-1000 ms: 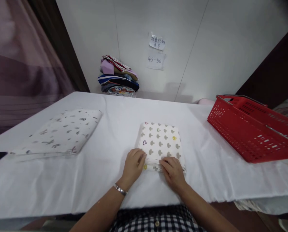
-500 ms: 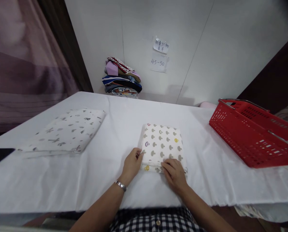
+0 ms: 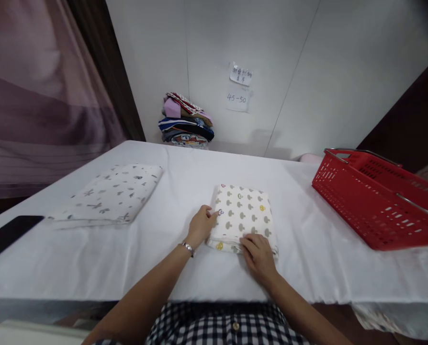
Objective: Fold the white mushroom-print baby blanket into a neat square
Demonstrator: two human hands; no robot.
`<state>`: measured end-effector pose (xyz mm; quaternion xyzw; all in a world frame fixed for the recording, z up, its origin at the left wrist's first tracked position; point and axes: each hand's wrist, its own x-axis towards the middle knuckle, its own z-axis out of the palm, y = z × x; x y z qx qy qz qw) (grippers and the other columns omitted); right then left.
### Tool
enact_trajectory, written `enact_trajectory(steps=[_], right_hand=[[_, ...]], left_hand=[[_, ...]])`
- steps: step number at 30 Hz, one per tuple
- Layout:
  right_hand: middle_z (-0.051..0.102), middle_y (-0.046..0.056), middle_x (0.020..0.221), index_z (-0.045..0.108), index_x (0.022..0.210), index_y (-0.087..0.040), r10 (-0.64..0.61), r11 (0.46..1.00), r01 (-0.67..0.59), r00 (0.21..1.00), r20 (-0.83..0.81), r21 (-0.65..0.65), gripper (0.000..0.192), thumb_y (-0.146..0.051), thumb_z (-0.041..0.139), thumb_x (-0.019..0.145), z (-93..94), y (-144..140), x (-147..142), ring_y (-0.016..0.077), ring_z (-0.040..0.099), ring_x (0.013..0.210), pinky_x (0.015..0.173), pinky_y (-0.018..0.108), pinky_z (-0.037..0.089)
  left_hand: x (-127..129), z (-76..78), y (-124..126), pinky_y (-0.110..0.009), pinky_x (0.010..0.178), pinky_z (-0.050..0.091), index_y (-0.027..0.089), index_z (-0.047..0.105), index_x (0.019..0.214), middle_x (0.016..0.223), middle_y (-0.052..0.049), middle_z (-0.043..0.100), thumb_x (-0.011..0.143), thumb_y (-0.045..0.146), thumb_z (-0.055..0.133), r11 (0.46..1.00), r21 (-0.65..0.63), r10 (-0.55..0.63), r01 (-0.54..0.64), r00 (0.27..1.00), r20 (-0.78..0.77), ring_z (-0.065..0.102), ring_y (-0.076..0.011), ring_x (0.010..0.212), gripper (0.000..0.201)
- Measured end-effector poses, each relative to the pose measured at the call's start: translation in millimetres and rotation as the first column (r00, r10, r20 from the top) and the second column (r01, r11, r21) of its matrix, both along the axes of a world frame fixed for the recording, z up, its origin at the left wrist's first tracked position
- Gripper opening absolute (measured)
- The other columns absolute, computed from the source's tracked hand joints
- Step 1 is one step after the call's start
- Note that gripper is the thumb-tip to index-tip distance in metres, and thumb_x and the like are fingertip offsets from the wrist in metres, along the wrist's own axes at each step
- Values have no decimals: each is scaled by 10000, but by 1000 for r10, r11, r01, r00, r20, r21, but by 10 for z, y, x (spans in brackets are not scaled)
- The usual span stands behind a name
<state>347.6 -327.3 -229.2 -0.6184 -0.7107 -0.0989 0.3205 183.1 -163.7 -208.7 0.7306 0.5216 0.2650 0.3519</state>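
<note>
A folded cream cloth with a mushroom print (image 3: 244, 215) lies on the white-covered table (image 3: 185, 191) in front of me. My left hand (image 3: 201, 224), with a metal bracelet at the wrist, holds the cloth's left edge with thumb and fingers. My right hand (image 3: 259, 256) presses on the cloth's near right corner, fingers gathered on the edge. A second folded white cloth with a grey print (image 3: 115, 194) lies flat to the left, apart from both hands.
A red plastic basket (image 3: 375, 196) stands at the table's right. A pile of folded coloured clothes (image 3: 185, 120) sits at the far edge by the wall, under two paper notes (image 3: 240, 86). A black phone (image 3: 7, 235) lies at the left edge.
My left hand has slid from the cloth's near left corner up along its left edge. The right hand stays at the near corner. The view has shifted slightly leftward.
</note>
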Motion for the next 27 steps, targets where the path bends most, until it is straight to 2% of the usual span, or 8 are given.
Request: enact_trajectory(steps=[6,10,15,21,25,27], right_hand=[[582,80,1011,574,1109,-199,8,1000,-8,1000,12,4,281,-155,461,856,-11,-23,8,202,508,936,792,368,406],[581,79,1008,576,1108,-205,5,1000,-5,1000,6,12,285,-160,459,852,-1,-23,-3,203,505,930,791,368,404],[578,79,1007,574,1095,-201,1,1000,-1,1000,-21,-10,274,-152,455,853,3,-16,-9,205,496,927,793,372,396],[574,82,1027,564,1121,-207,32,999,-32,999,-9,-7,307,-136,449,846,-5,-50,9,206,495,939,803,379,398],[575,76,1016,575,1105,-206,16,1000,-16,1000,7,-1,299,-133,466,836,3,-53,4,201,499,937,798,364,401],[577,77,1012,579,1097,-206,6,1000,-6,1000,1,-6,286,-142,464,843,8,-49,-3,201,496,931,795,365,399]], left_hand=[[58,-87,62,-257,574,351,215,503,755,687,12,604,856,415,422,1000,24,-6,8,998,-64,542,-145,636,238],[70,-32,107,-260,583,348,214,512,750,721,0,621,859,406,418,999,34,1,3,994,-112,550,-153,659,239],[199,71,222,-261,577,333,214,509,756,732,-14,632,841,512,423,998,57,9,0,986,-168,566,-172,688,322],[262,2,294,-276,590,332,208,506,758,783,-50,641,893,409,341,993,114,11,27,947,-321,575,-192,728,293],[241,80,324,-284,620,368,200,532,783,800,-60,637,895,373,344,990,124,-16,67,927,-374,580,-194,755,279],[235,130,278,-293,654,399,197,548,833,860,-62,629,892,359,357,974,218,13,61,947,-321,577,-192,795,258]])
